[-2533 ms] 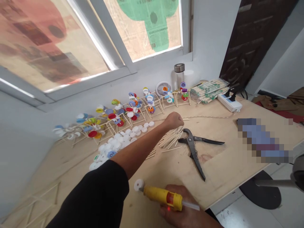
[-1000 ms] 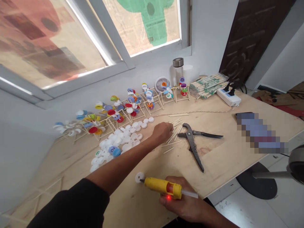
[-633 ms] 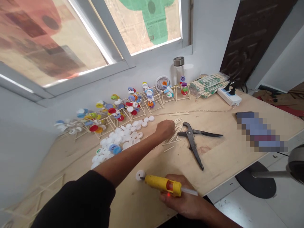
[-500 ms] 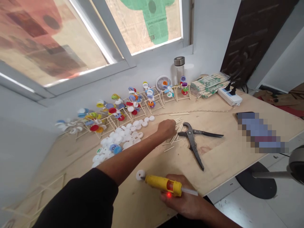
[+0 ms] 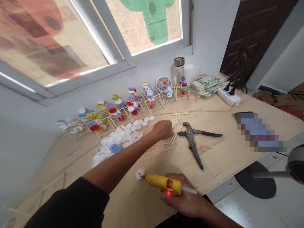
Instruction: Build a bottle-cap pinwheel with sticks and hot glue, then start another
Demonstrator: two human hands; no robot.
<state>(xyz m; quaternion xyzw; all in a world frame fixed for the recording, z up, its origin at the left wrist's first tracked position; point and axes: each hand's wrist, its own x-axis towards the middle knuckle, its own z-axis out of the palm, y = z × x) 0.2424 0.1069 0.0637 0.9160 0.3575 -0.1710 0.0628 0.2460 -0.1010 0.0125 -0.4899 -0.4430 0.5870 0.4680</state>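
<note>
My right hand [image 5: 181, 198] is wrapped round a yellow hot glue gun [image 5: 158, 183] with a red light on and a clear glue stick out of its back. The gun's nozzle points left, at a white bottle cap [image 5: 140, 174] lying on the table; whether they touch is hard to tell. My left hand [image 5: 163, 130] is stretched forward, fingers closed, at the left side of a pile of short wooden sticks [image 5: 177, 129]. The hand hides its own fingertips, so what is in them does not show. Black pliers-like cutters [image 5: 190, 134] lie open right of the sticks.
White bottle caps [image 5: 127, 134] are heaped left of my forearm. Stick frames with coloured caps [image 5: 134, 106] line the wall. Behind are a small fan [image 5: 163, 84], a glass bottle [image 5: 179, 69], packed sticks [image 5: 209, 84] and a power strip [image 5: 229, 96]. A phone [image 5: 258, 131] lies right.
My left hand has drawn back slightly to the left from the stick pile, uncovering more sticks. The glue gun and the cap beneath its nozzle have barely moved.
</note>
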